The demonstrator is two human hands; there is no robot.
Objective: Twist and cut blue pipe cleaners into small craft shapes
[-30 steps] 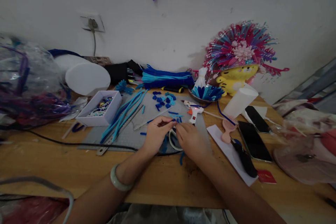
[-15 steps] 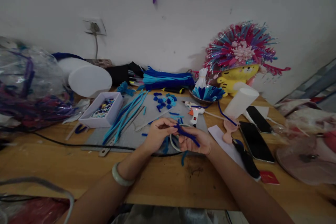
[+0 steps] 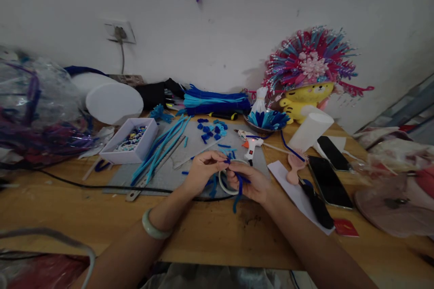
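Observation:
Over the front of the grey mat [image 3: 200,135], both hands meet at a dark blue pipe cleaner [image 3: 240,183]. My left hand [image 3: 206,168] pinches its upper end between thumb and fingertips. My right hand [image 3: 251,179] closes on it from the other side, and its loose ends hang below those fingers. Just behind the hands lies a pale ring [image 3: 222,184], partly covered by my right hand. Short blue pieces [image 3: 213,186] lie beside it. A white glue gun [image 3: 251,146] rests beyond my right hand.
A white box of beads [image 3: 111,156] and long blue pipe cleaners [image 3: 162,151] lie to the left. A black cable [image 3: 118,186] crosses the table's front. On the right are a pink brush [image 3: 295,169], phones [image 3: 328,180] and a white cylinder [image 3: 312,132].
My right hand has turned, and the pipe cleaner's loose ends now point downward instead of lying across the palm. Both hands stay close together. The view has shifted slightly.

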